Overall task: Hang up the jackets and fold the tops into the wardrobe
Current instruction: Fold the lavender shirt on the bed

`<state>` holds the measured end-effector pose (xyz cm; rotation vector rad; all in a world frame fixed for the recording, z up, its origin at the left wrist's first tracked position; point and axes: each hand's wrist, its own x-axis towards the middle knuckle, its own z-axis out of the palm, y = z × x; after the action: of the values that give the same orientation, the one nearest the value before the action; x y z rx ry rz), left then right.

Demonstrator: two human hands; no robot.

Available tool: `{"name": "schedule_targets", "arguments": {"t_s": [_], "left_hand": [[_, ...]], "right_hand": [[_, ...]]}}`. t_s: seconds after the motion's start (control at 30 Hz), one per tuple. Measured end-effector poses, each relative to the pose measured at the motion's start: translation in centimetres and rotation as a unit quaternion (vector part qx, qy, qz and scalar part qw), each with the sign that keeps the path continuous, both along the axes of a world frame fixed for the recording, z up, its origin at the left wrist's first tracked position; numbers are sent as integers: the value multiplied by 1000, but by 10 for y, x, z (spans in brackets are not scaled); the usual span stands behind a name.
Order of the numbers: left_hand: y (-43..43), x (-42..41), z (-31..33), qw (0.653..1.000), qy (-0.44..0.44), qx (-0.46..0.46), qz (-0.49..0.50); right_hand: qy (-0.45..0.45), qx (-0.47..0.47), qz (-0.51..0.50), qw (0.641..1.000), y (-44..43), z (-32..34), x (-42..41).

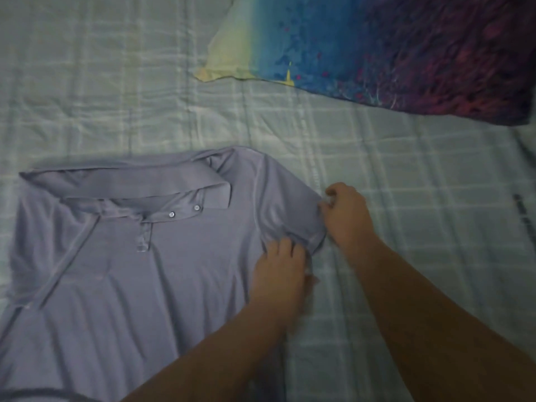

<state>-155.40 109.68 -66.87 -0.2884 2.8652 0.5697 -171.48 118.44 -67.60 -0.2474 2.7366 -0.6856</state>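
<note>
step: fold a top, early

polo shirt [150,271] flat on sheet [420,175], near side of pillow [406,53]. at the sleeve [293,207] nearest the pillow: right hand [345,216] pinches its edge; left hand [278,268] rests on cloth, grip unclear. next, i judge: fold sleeve away from pillow

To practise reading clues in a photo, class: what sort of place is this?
Probably a bedroom, seen from over a bed. A checked pale-green sheet covers the surface, a colourful pillow lies at the top right, and a lilac polo shirt is spread flat, apparently for folding.
</note>
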Motion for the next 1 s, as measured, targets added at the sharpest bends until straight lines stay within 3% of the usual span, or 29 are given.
{"name": "schedule_targets", "arguments": {"t_s": [0.1,0.27,0.43,0.63,0.77,1.0], "left_hand": [[4,1,-4,998,11,-52,18],[-1,7,-3,999,39,-30,-10],[-13,9,3,999,-2,-42,9],[-9,11,9,992,104,-54,42],[2,15,6,998,42,8,42],[13,0,7,999,-52,11,13]], "right_hand": [[5,32,38,999,-3,-1,-6],[-16,14,10,1000,-1,17,-11],[-47,-10,-25,999,-2,20,-19],[-50,5,-4,999,-5,16,-19],[-58,-9,-35,998,-8,15,-20],[-15,38,-5,999,7,6,-13]]}}
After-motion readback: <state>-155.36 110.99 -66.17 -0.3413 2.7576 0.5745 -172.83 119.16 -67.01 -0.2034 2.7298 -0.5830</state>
